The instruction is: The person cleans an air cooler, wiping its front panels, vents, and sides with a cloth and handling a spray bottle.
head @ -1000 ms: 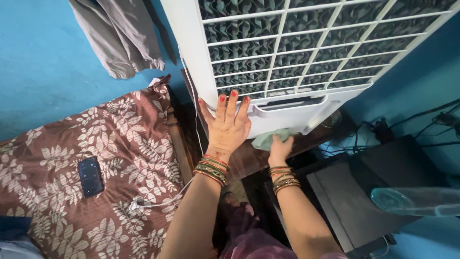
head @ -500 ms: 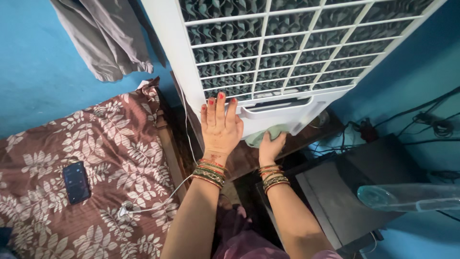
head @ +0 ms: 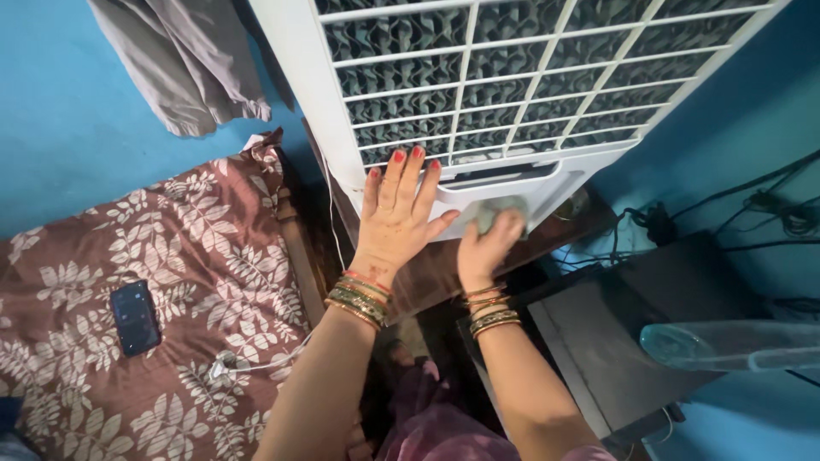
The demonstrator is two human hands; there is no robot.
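A tall white air cooler (head: 547,183) with a grid front over dark honeycomb pads fills the top of the view. My left hand (head: 395,218) lies flat against its lower left corner, fingers spread. My right hand (head: 485,248) is closed on a pale green cloth (head: 497,210) and presses it on the cooler's white lower panel, just below the recessed handle slot. Bangles circle both wrists.
A bed with a brown leaf-print cover (head: 171,299) lies at left, with a dark phone (head: 135,317) and a white charger cable (head: 256,363) on it. A dark table (head: 615,341) stands at right, a clear plastic bottle (head: 735,346) lying over it. Grey clothing (head: 184,60) hangs upper left; cables (head: 769,213) run along the blue wall.
My right hand has slid the cloth up from the cooler's bottom edge onto the lower panel. My left hand stayed pressed flat on the corner, thumb now spread out.
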